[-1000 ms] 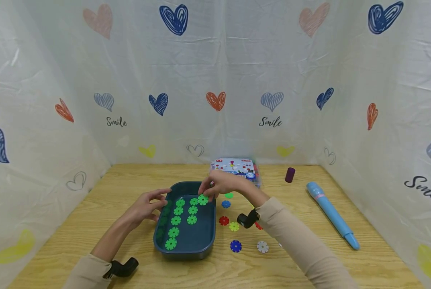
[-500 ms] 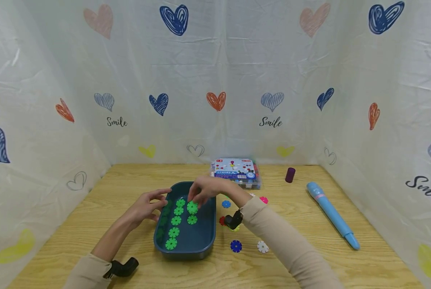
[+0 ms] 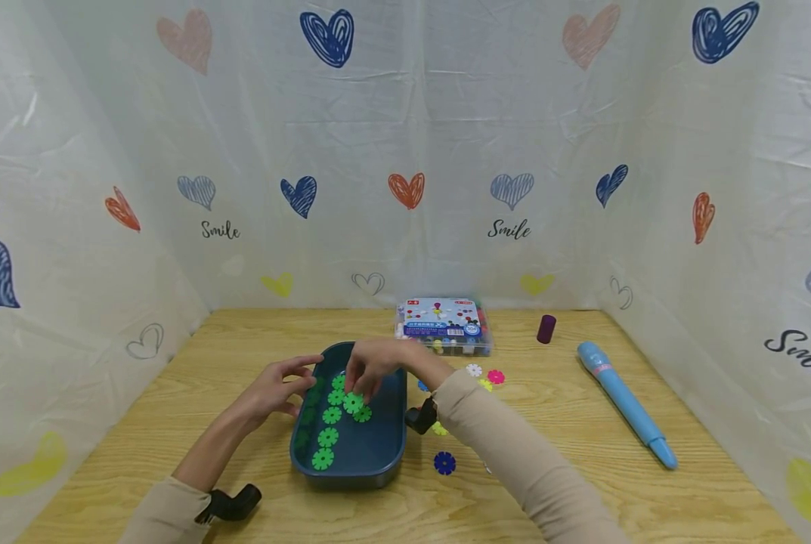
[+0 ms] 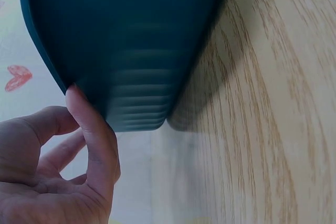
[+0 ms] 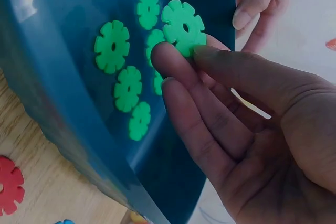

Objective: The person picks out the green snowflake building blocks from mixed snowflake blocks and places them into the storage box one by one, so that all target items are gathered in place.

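Note:
A dark blue-green plastic bin (image 3: 381, 453) holds two columns of green interlocking discs (image 3: 327, 437), flat and notched around the edge like flowers. Between thumb and fingertips my right hand (image 3: 372, 366) pinches one more green disc (image 5: 184, 27), raised above the others inside the bin. In the right wrist view its face and centre slot show clearly. My left hand (image 3: 272, 389) is at the bin's left side, fingers spread and loosely bent. One fingertip (image 4: 76, 95) touches the rim in the left wrist view, and nothing is gripped in that hand.
Right of the bin lie loose discs, among them a dark blue disc (image 3: 444, 463) and a pink disc (image 3: 496, 376). Behind them sits a clear-lidded kit box (image 3: 444, 325). A purple cylinder (image 3: 546, 329) and a long light-blue stick (image 3: 626, 404) are farther right.
My right hand has moved left across the bin, carrying the green disc from the right wall toward the left column. My left hand stays at the rim.

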Demonstrator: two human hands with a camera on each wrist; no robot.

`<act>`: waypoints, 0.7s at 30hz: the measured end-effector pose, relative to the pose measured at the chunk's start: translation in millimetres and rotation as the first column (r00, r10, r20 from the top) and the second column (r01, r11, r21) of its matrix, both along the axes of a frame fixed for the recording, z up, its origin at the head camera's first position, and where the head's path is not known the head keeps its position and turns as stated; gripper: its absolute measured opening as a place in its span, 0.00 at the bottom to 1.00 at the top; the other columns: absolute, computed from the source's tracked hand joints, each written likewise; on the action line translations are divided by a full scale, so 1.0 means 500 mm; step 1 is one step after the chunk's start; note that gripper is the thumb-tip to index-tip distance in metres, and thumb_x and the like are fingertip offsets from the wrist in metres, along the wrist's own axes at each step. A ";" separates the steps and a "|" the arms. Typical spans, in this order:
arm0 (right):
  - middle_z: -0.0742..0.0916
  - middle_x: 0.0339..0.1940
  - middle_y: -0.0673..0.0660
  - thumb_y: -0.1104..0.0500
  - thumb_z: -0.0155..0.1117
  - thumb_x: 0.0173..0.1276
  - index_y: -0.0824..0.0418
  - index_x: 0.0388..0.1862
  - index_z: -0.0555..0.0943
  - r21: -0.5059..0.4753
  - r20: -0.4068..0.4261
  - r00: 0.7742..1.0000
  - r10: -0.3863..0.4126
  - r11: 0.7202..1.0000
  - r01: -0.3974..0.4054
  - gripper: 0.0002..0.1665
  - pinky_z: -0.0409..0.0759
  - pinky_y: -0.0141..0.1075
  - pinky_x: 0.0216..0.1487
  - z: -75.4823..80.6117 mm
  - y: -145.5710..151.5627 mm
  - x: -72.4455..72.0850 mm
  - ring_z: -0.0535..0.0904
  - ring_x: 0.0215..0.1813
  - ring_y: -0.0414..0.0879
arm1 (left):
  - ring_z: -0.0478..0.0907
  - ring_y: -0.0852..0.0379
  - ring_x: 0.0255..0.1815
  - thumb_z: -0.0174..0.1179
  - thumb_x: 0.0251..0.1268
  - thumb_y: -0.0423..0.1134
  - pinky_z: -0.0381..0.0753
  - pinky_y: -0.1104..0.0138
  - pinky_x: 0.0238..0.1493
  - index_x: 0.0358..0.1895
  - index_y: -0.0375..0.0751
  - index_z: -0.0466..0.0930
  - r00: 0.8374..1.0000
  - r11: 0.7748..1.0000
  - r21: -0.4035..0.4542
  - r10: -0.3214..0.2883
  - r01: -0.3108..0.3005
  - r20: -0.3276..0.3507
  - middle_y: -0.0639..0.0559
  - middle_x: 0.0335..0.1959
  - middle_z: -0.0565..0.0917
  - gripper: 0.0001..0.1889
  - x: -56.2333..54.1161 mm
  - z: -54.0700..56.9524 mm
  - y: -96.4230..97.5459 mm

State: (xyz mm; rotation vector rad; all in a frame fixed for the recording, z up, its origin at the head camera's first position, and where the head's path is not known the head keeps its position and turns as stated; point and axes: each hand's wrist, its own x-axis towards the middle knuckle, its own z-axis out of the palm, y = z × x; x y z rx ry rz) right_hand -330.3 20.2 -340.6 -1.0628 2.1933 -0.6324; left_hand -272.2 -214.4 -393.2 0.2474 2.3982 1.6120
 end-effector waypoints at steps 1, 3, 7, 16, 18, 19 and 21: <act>0.88 0.34 0.53 0.67 0.61 0.70 0.62 0.40 0.87 0.004 0.010 1.000 -0.003 1.000 0.003 0.08 0.87 0.40 0.42 -0.002 -0.002 -0.001 0.89 0.37 0.50 | 0.77 0.54 0.37 0.54 0.74 0.39 0.84 0.65 0.26 0.73 0.40 0.63 1.000 1.000 -0.002 -0.006 0.006 -0.005 0.35 0.58 0.70 0.27 0.000 0.000 0.000; 0.88 0.33 0.53 0.67 0.61 0.70 0.62 0.40 0.87 0.014 0.033 0.999 -0.002 1.000 0.001 0.07 0.87 0.38 0.41 -0.004 -0.005 -0.001 0.89 0.37 0.50 | 0.77 0.54 0.37 0.54 0.74 0.39 0.83 0.65 0.26 0.73 0.40 0.63 1.000 1.000 -0.002 -0.005 0.005 -0.005 0.35 0.58 0.71 0.27 0.000 0.000 0.000; 0.88 0.33 0.54 0.67 0.61 0.70 0.63 0.40 0.86 0.030 0.072 0.997 0.001 1.000 -0.003 0.07 0.87 0.38 0.41 -0.010 -0.013 -0.002 0.89 0.36 0.49 | 0.78 0.53 0.37 0.54 0.74 0.38 0.84 0.65 0.27 0.73 0.41 0.64 1.000 1.000 -0.006 0.007 -0.007 0.002 0.36 0.57 0.71 0.27 -0.001 -0.001 -0.002; 0.88 0.32 0.56 0.67 0.61 0.69 0.65 0.39 0.87 0.056 0.113 0.993 0.017 0.998 -0.024 0.08 0.86 0.42 0.44 -0.017 -0.028 -0.001 0.89 0.36 0.50 | 0.78 0.53 0.37 0.54 0.74 0.38 0.84 0.66 0.27 0.73 0.41 0.63 1.000 1.000 0.005 -0.003 0.003 0.007 0.36 0.56 0.71 0.27 0.000 0.000 -0.002; 0.88 0.32 0.56 0.67 0.61 0.69 0.65 0.39 0.87 0.064 0.122 0.992 0.016 0.998 -0.024 0.07 0.86 0.42 0.45 -0.018 -0.031 0.000 0.89 0.36 0.50 | 0.78 0.53 0.37 0.54 0.74 0.38 0.84 0.66 0.27 0.73 0.40 0.63 1.000 1.000 0.003 -0.011 0.011 0.002 0.35 0.57 0.71 0.27 0.000 0.000 -0.002; 0.89 0.32 0.56 0.67 0.61 0.69 0.65 0.39 0.87 0.071 0.123 0.992 0.014 0.997 -0.023 0.07 0.86 0.42 0.45 -0.019 -0.032 0.000 0.89 0.36 0.51 | 0.78 0.53 0.37 0.54 0.74 0.38 0.83 0.66 0.27 0.73 0.40 0.63 1.000 1.000 0.004 -0.010 0.010 0.003 0.35 0.57 0.71 0.27 0.000 0.001 -0.002; 0.89 0.31 0.56 0.67 0.61 0.69 0.65 0.38 0.87 0.087 0.122 0.993 0.011 0.996 -0.022 0.07 0.86 0.42 0.45 -0.018 -0.034 0.001 0.89 0.37 0.50 | 0.77 0.53 0.38 0.53 0.75 0.39 0.83 0.65 0.27 0.74 0.41 0.62 1.000 1.000 0.005 -0.010 0.010 0.006 0.36 0.57 0.71 0.27 0.001 0.002 -0.001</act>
